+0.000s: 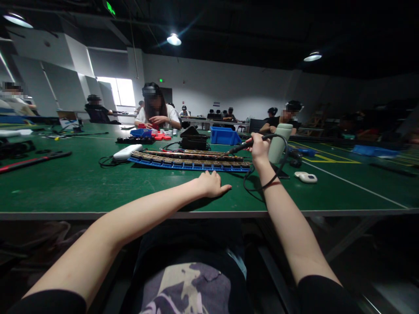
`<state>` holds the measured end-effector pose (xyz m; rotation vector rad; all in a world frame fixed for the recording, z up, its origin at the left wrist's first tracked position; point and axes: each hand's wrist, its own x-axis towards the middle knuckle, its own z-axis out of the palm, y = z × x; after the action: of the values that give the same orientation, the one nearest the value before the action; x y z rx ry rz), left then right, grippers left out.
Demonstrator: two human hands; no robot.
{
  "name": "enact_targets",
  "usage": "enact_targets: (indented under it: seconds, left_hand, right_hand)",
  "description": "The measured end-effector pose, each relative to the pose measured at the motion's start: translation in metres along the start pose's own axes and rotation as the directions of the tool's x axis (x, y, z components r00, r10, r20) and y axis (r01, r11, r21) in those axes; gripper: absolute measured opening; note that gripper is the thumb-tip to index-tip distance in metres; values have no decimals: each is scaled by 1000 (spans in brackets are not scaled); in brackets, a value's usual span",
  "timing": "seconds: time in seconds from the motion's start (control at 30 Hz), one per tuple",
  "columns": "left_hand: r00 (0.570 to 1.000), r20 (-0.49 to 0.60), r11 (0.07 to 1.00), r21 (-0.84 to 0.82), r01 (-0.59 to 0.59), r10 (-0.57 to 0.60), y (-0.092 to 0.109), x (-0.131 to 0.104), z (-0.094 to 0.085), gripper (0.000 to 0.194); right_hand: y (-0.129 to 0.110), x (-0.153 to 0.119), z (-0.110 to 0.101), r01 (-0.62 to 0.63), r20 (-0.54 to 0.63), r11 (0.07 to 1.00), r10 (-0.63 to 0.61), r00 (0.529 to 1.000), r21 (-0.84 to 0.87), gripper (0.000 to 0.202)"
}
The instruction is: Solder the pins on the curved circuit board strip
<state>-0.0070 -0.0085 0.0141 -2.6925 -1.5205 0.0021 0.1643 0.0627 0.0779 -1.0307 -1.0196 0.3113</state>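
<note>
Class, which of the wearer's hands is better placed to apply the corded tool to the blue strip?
Likely the right hand: it holds the corded tool, tip toward the blue strip. The left hand rests on the green table without a tool.

matt black soldering iron (240, 147), blue plastic strip (183, 166), faintly glossy green tabletop (98, 187), blue plastic bin (224, 136)

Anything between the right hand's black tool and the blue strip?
Nothing visible: the black tool in the right hand reaches over the blue strip, contact unclear. The left hand lies on the near side, off that line.
</note>
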Motion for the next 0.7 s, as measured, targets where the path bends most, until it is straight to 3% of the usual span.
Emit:
enact_targets:
  seconds: [0.4, 0.7]
  left_hand:
    - [1000, 5, 1000, 20, 13, -13, 1, 0, -1, 77]
    - [1000, 3, 1000, 1, 8, -8, 1, 0, 0, 79]
  right_hand:
    - [2, -2, 1, -2, 54, 1000, 2, 999, -7, 28]
    - [11, 0, 1, 75, 60, 995, -71, 996, -69, 27]
